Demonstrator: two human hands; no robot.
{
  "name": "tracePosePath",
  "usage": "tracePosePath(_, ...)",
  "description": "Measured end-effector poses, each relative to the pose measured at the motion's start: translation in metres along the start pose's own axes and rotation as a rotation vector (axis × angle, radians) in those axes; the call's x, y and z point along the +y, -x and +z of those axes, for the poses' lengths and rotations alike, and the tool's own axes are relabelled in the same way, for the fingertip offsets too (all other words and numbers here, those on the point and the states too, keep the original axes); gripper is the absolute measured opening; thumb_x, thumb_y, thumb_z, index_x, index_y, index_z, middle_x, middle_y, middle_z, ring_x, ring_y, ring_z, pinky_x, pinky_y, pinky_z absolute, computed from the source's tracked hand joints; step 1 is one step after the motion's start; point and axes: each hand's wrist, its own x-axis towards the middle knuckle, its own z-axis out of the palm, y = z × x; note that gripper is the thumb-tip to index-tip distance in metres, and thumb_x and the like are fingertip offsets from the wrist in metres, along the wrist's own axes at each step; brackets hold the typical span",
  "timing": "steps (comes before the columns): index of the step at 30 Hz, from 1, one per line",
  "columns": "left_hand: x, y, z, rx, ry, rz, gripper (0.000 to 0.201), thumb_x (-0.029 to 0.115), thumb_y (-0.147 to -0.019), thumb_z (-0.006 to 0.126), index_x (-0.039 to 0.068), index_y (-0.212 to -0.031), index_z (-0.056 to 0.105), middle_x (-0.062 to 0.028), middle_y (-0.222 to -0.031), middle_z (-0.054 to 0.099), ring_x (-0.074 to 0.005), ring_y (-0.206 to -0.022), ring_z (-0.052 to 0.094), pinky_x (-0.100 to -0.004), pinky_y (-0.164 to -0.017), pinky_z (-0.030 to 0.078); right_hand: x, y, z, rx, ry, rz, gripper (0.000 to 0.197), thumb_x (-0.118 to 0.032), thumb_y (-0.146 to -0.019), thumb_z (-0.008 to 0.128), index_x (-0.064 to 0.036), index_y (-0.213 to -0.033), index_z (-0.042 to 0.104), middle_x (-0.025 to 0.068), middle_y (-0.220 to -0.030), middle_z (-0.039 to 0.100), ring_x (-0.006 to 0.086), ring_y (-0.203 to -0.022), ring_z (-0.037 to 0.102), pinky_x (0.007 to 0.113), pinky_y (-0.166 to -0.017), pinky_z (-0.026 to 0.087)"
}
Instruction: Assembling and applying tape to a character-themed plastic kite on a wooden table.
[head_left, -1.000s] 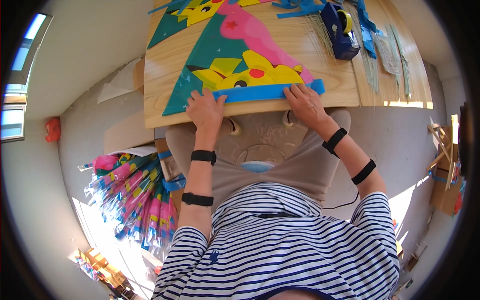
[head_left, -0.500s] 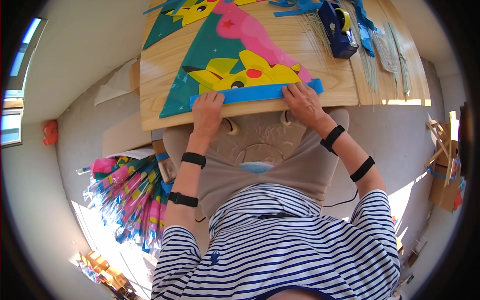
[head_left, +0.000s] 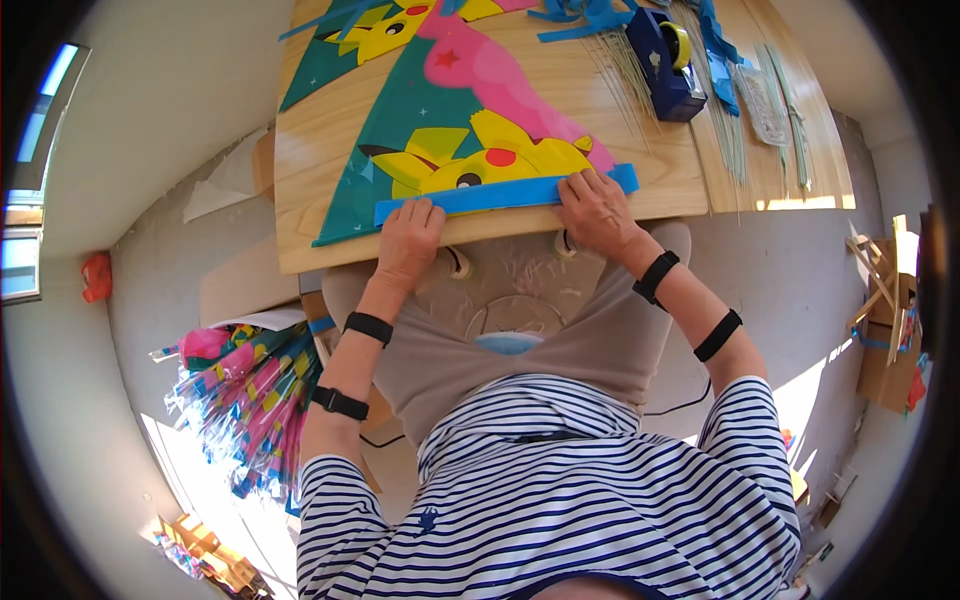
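Observation:
A blue strip (head_left: 500, 195) lies across the near edge of a triangular printed sheet (head_left: 400, 125), green and pink with a yellow cartoon figure. My left hand (head_left: 409, 241) grips the strip close to its left end, fingertips on top and bent. Near the right end, my right hand (head_left: 598, 212) pinches the strip, its fingers curled over it and the thumb side toward the middle. Both hands are at the table's front edge, and the strip stretches nearly straight between them. What lies under my fingers is hidden.
On the wooden table (head_left: 660, 180) stand a dark blue tape dispenser (head_left: 665, 70), thin rods (head_left: 735, 150) and blue strips (head_left: 585, 20) at the back right. Another printed sheet (head_left: 335, 55) lies at the back left. Folded colourful sheets (head_left: 240, 400) are heaped low at my left.
The whole view has shifted slightly, with table items a little left. Both hands keep their grip on the strip; its place on the sheet looks about the same.

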Motion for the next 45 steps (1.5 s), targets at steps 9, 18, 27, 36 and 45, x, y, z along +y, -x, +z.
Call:
tracePosePath(9, -0.005, -0.006, -0.009, -0.063, 0.184, -0.122, 0.012, 0.008, -0.08, 0.066, 0.007, -0.09, 0.06, -0.0097, -0.092, 0.06, -0.0298, -0.09, 0.062, -0.0406, -0.075, 0.053, 0.004, -0.01, 0.01, 0.003, 0.074, -0.032, 0.011, -0.01, -0.076, 0.065, -0.0038, -0.085, 0.062, 0.0116, -0.088, 0.057, 0.0288, -0.089, 0.059, 0.042, -0.08, 0.049)
tracePosePath(18, -0.005, -0.007, -0.017, -0.041, 0.281, -0.191, 0.014, 0.007, -0.084, 0.067, 0.008, -0.098, 0.064, -0.0094, -0.098, 0.06, -0.032, -0.095, 0.06, -0.0457, -0.077, 0.05, 0.009, -0.022, 0.012, 0.034, 0.001, 0.053, 0.004, -0.006, -0.074, 0.064, -0.0075, -0.077, 0.062, 0.0095, -0.085, 0.061, 0.0298, -0.087, 0.062, 0.041, -0.078, 0.05)
tracePosePath(27, -0.034, -0.035, -0.018, -0.328, 0.289, -0.256, 0.016, 0.011, -0.091, 0.06, 0.01, -0.106, 0.065, -0.0115, -0.097, 0.066, -0.0355, -0.094, 0.065, -0.0494, -0.074, 0.051, 0.027, -0.035, 0.009, -0.091, -0.059, 0.159, 0.003, -0.01, -0.082, 0.066, -0.0081, -0.08, 0.067, 0.0099, -0.084, 0.069, 0.03, -0.091, 0.065, 0.048, -0.084, 0.048)
tracePosePath(36, -0.062, -0.063, -0.009, -0.53, 0.439, -0.313, 0.016, 0.014, -0.1, 0.058, 0.006, -0.113, 0.061, -0.0176, -0.106, 0.07, -0.0412, -0.103, 0.065, -0.0485, -0.083, 0.052, 0.034, -0.052, 0.011, -0.288, -0.073, 0.269, 0.023, -0.009, -0.089, 0.063, -0.0104, -0.112, 0.06, 0.0119, -0.081, 0.072, 0.0327, -0.091, 0.067, 0.048, -0.078, 0.04)
tracePosePath(45, -0.064, -0.06, -0.004, -0.425, 0.507, -0.329, 0.012, 0.012, -0.097, 0.061, 0.009, -0.109, 0.058, -0.0168, -0.096, 0.069, -0.0391, -0.097, 0.066, -0.0502, -0.077, 0.051, 0.04, -0.051, 0.021, -0.215, -0.086, 0.189, 0.033, -0.002, -0.083, 0.059, -0.0125, -0.115, 0.057, 0.0135, -0.075, 0.068, 0.0372, -0.077, 0.068, 0.048, -0.076, 0.04)
